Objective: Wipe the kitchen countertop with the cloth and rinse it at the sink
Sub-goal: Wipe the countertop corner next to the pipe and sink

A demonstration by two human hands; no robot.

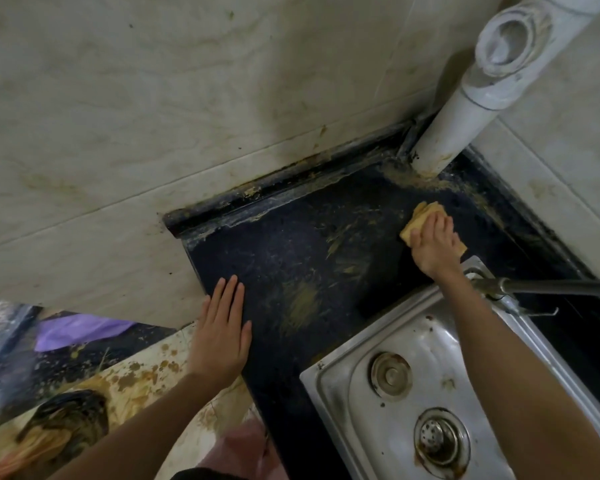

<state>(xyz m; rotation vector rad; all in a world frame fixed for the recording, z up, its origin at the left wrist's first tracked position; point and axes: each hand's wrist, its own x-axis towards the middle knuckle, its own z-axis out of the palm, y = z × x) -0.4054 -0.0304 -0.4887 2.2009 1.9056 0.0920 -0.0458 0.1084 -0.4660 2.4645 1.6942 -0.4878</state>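
A dark blue-black countertop streaked with yellowish grime runs between the tiled wall and the steel sink. My right hand presses flat on a folded yellow cloth near the far right corner of the counter, just behind the sink's rim. Only the cloth's edges show around the fingers. My left hand rests flat, fingers straight, on the counter's left edge, holding nothing. The sink's drain sits in the lower right.
A white drainpipe stands in the far corner, with grime around its base. A metal faucet spout reaches in from the right over the sink. Stained tiled walls enclose the counter. A purple bag lies lower left.
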